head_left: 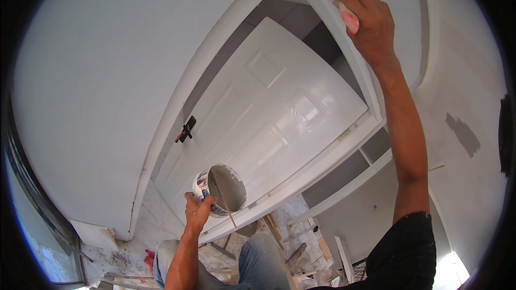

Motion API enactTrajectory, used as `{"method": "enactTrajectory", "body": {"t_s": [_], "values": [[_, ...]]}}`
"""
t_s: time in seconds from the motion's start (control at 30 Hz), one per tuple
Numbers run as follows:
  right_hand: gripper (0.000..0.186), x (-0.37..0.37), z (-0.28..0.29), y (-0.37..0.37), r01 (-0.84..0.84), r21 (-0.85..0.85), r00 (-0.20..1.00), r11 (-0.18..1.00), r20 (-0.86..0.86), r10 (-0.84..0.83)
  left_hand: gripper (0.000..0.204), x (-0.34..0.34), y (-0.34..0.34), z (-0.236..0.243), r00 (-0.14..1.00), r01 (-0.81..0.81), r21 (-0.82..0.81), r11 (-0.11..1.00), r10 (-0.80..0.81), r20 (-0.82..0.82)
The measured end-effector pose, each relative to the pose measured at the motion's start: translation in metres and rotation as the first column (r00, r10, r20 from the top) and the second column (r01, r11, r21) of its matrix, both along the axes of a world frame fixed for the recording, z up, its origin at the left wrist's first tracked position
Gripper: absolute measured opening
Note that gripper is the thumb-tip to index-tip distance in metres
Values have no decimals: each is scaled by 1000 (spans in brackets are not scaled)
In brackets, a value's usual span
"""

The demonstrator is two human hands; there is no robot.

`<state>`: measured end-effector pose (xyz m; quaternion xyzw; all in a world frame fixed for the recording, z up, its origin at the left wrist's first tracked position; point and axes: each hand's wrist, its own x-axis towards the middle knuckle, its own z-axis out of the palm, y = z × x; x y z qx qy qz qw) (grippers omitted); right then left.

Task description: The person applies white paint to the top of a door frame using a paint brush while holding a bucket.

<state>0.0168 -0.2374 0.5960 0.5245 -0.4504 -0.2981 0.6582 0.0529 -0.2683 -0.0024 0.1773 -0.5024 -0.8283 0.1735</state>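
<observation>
My left hand (199, 212) grips the near left side of a round bucket (203, 182), with the thumb at its rim. The bucket is tilted, and its pale, smeared inside shows. A thin brown strip (226, 201) crosses its mouth and sticks out past the near rim. High up on the right, my right hand (371, 21) is closed around a paintbrush (350, 20) with a pale, pink-tipped handle. The brush's head lies at the upper part of the white door frame (338, 21), partly cut off by the view's edge.
A white panelled door (231, 107) stands open inside the frame, with a black handle (186, 129). Smooth pale walls (97, 75) flank the doorway. Wood scraps (295, 252) and debris lie on the floor below my legs (263, 260). A window (37, 225) is at the far left.
</observation>
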Motion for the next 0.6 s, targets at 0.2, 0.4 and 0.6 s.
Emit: {"method": "enactTrajectory", "body": {"t_s": [0.2,0.4,0.6], "values": [[51,3,-7,26,36,-13,999,999,32,-35,66,15,-8,28,992,81,10,997,-82,99],[47,0,4,15,-21,49,1000,999,-18,22,68,8,-3,14,999,32,-7,999,-32,35],[46,-2,-7,41,79,-51,997,996,13,-78,66,10,-6,19,995,63,19,998,-64,74]]}}
